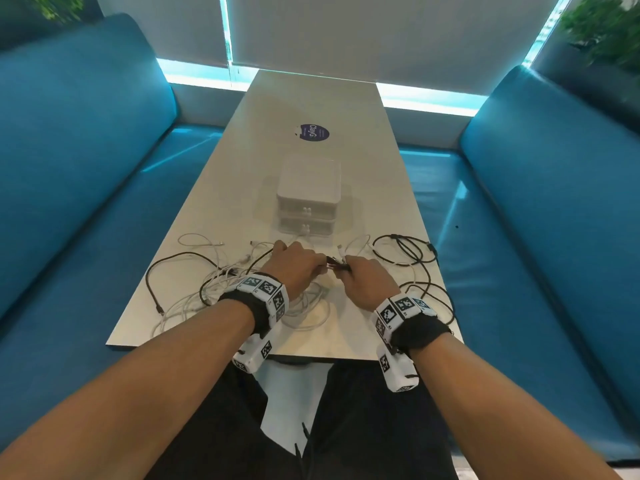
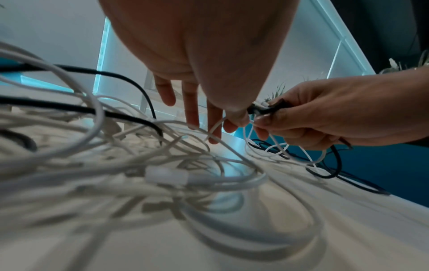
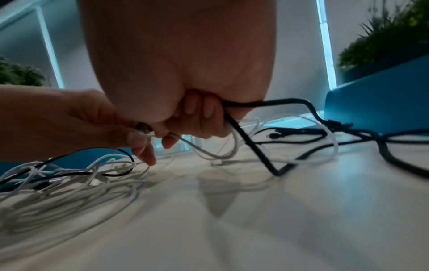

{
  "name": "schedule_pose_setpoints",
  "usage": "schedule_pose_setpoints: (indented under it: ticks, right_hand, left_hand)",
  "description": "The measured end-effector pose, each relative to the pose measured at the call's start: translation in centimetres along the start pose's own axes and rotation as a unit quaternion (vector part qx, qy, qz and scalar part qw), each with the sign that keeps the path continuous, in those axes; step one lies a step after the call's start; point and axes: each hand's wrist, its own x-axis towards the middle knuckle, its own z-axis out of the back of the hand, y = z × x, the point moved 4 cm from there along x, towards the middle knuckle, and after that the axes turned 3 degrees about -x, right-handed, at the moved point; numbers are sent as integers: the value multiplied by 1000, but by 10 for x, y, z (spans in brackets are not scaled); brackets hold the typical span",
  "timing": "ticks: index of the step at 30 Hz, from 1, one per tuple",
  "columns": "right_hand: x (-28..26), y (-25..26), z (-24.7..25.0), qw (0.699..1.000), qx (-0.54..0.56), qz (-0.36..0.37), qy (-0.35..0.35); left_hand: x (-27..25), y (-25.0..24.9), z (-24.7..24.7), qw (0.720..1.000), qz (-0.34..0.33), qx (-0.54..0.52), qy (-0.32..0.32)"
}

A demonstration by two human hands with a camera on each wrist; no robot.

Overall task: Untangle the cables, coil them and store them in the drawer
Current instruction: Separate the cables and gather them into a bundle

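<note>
A tangle of white cables (image 1: 194, 303) and black cables (image 1: 405, 251) is spread over the near end of the pale table (image 1: 311, 98). Behind it stands a white two-drawer unit (image 1: 306, 195) with both drawers closed. My hands meet just in front of the unit. My left hand (image 1: 320, 266) pinches a white cable (image 2: 214, 128) between thumb and forefinger, the other fingers straight. My right hand (image 1: 348, 268) has its fingers curled round a black cable (image 3: 267, 103) and some white strands; the black plug (image 2: 260, 110) sits between the two hands.
Blue sofas (image 1: 86, 150) run along both sides of the table. A dark round sticker (image 1: 313, 132) lies beyond the drawer unit. Plants (image 1: 602, 26) stand behind the right sofa back. Cable loops reach the table's right edge (image 1: 431, 251).
</note>
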Motion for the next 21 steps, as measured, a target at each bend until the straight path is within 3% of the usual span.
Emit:
schedule_pose_setpoints:
  ticks: [5, 10, 14, 17, 21]
  right_hand:
    - [-3, -15, 22, 992, -115, -7, -60]
    - [-9, -38, 35, 981, -177, -69, -42]
    - [-10, -30, 38, 987, -115, -78, -85]
    - [-9, -17, 37, 991, -46, -59, -109]
    - [-9, -3, 25, 998, 4, 31, -60]
  left_hand:
    - [7, 4, 14, 999, -41, 11, 14]
    - [14, 11, 16, 999, -34, -6, 35]
    - [11, 8, 11, 999, -24, -8, 20]
    - [7, 2, 8, 999, -4, 8, 45]
    - [5, -12, 13, 999, 2, -5, 44]
